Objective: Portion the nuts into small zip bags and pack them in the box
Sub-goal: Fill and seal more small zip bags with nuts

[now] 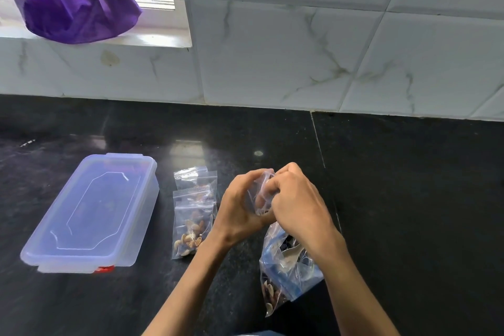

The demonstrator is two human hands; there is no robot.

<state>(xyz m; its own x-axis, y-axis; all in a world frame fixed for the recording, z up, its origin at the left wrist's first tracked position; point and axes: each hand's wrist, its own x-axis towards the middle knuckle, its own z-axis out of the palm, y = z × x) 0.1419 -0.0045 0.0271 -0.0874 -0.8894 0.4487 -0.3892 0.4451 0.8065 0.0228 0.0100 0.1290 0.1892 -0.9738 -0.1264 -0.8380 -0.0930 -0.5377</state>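
Nearest, the large nut bag [286, 275] lies open. Above it, your left hand [240, 207] cups and your right hand [297, 202] pinches a small zip bag [261, 194]; hold its mouth upright. Filled bags [193, 215] and the lidded box [92, 213] wait left.

- One translucent lidded rectangular plastic box [90, 213] is counted on the black counter.
- Three small clear zip bags holding nuts [192, 224] are seen, overlapped in a pile beside it.
- One more small clear bag [261, 194] is held between two bare hands.
- One large clear plastic bag of mixed nuts [283, 273] is spotted below the wrists.
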